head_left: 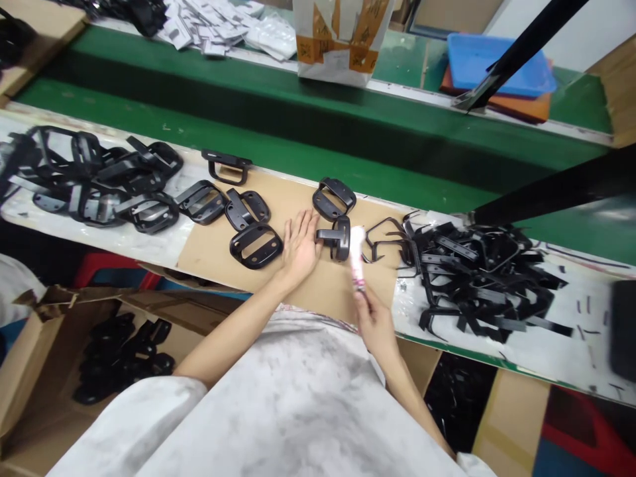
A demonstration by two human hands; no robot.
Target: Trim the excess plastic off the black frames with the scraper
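Note:
My left hand (299, 246) lies flat on a brown cardboard sheet (318, 281), fingers stretched out, its fingertips touching a black plastic handle part (338, 237). My right hand (373, 322) grips a white rod-like tool (356, 260) whose tip meets that same part. Another black oval handle (256, 246) rests just left of the left hand. One more (334, 197) sits beyond it.
A heap of black handles (94, 179) covers the bench's left end. Thin black metal brackets (477, 278) are piled at the right. A green conveyor belt (308, 126) runs behind, with a white bag (340, 40) and blue tray (497, 63). Cardboard boxes (114, 358) with parts stand below.

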